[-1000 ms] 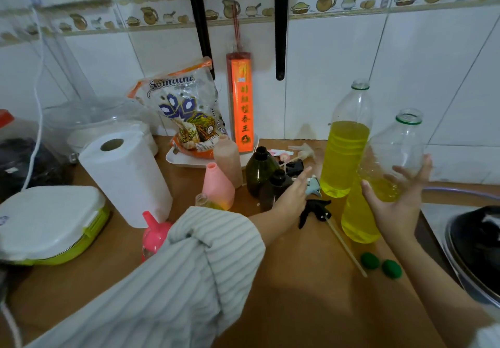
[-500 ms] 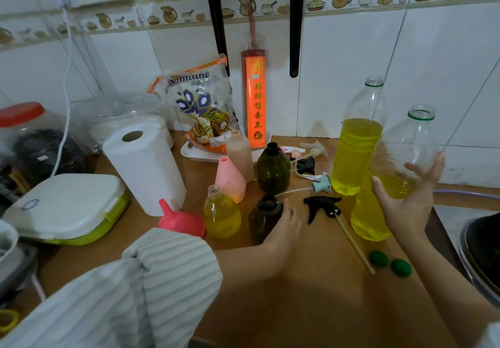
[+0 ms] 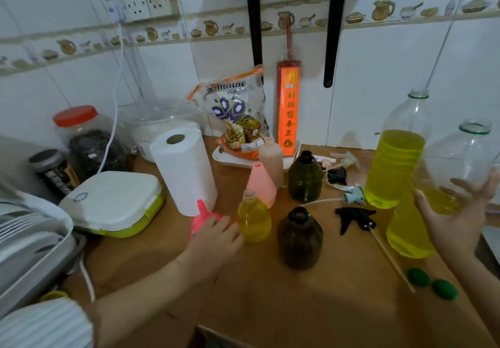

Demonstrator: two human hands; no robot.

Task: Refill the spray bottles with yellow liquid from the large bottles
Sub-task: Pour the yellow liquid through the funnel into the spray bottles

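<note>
Left hand (image 3: 216, 242) on pink funnel (image 3: 201, 217), fingers curled over it; right hand (image 3: 457, 212) fingers spread, palm cradling tilted large bottle (image 3: 443, 185).

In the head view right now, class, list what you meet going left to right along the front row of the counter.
White lunch box → pink funnel → small yellow bottle → dark brown bottle → black spray head → two green caps.
</note>
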